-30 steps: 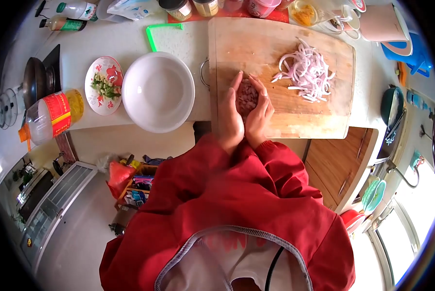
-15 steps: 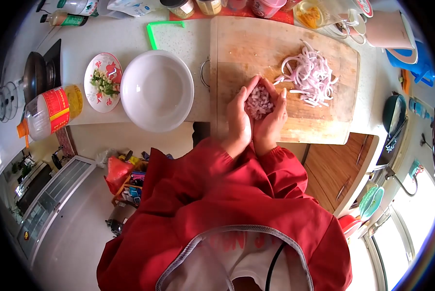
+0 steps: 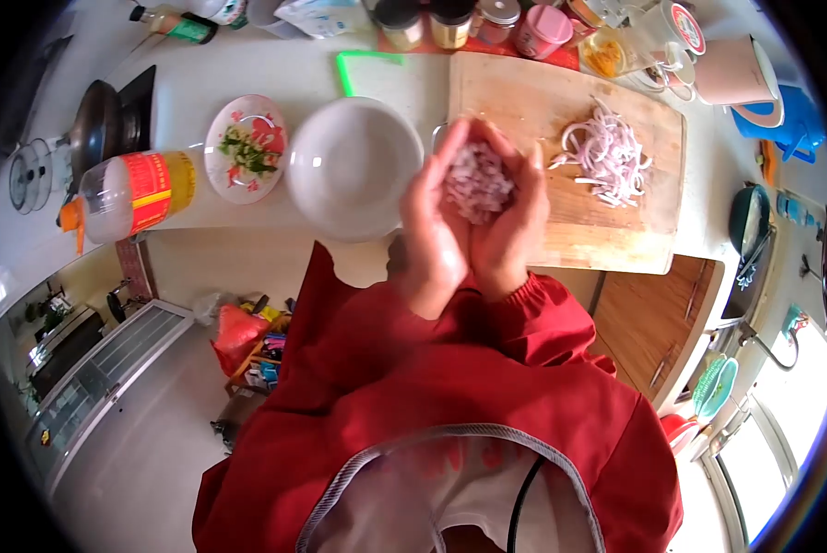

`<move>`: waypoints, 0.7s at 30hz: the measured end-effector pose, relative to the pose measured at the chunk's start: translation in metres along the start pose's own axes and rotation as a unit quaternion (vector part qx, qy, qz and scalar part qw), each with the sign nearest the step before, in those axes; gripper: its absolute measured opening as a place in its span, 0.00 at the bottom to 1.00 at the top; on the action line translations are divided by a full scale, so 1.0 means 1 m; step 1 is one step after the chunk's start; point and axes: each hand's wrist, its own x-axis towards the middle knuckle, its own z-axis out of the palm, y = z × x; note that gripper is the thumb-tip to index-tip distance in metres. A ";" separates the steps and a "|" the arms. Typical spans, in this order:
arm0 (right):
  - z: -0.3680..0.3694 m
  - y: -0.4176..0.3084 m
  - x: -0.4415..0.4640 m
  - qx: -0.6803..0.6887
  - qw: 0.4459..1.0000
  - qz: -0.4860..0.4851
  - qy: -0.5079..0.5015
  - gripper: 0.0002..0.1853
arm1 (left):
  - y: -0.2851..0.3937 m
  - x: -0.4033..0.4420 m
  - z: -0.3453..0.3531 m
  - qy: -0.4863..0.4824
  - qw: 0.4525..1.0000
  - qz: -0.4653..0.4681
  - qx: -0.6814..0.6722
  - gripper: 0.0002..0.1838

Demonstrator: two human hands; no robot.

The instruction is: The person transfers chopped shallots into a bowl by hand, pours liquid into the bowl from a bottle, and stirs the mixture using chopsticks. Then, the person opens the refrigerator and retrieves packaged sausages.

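**Finely chopped pink-and-white onion [image 3: 479,182] gathered in a two-handed cup**

A person's bare left hand [image 3: 432,241] and right hand [image 3: 513,235] come together at the heels of the palms, fingers curved around the moist, glistening heap at a kitchen counter [image 3: 188,115]. The hands, slightly blurred, form an open-topped hollow over the near left part of a pale, rectangular wooden cutting board [image 3: 607,232], its surface grained and marked with damp patches. Gathered red fabric cuffs [image 3: 535,309] ring the wrists.

On the right half of the board lies a loose tangle of thin, curved purple-white onion slices [image 3: 607,152]. Just left of the hands sits a deep, round white bowl [image 3: 354,170], smooth and glossy; whether the left hand touches its rim cannot be told. Beside the bowl, a white oval-looking plate with red patterns [image 3: 266,138] bears chopped green and pale pieces [image 3: 248,153].

Farther left, a clear plastic bottle with an orange cap [image 3: 137,196] lies toward the near edge in this view, yellow liquid behind its red label. A bright green, bent strip [image 3: 343,74] rests beyond the bowl, while lidded jars [image 3: 450,23] line the far side.
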 end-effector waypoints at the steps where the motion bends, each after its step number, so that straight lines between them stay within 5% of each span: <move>1: 0.021 0.006 -0.007 0.014 1.000 0.012 -0.006 0.29 | 0.014 -0.002 0.007 0.100 0.994 0.034 -0.004 0.27; 2: 0.032 0.020 -0.010 0.010 1.000 0.012 0.002 0.27 | 0.035 -0.002 0.004 0.001 0.999 0.050 0.013 0.24; 4: 0.048 0.047 -0.010 -0.011 0.999 -0.006 -0.033 0.25 | 0.060 0.001 -0.009 -0.002 0.998 0.067 -0.004 0.23; 5: 0.053 0.062 -0.008 -0.001 0.999 0.012 -0.031 0.25 | 0.066 0.005 -0.042 -0.027 0.996 0.068 0.054 0.32; 12: 0.036 0.143 0.025 -0.138 0.981 0.104 -0.086 0.31 | 0.071 0.038 -0.123 0.197 0.968 0.037 0.150 0.37; 21: 0.040 0.140 0.019 -0.040 0.988 0.095 -0.114 0.33 | 0.103 0.038 -0.136 0.126 0.988 0.045 0.072 0.41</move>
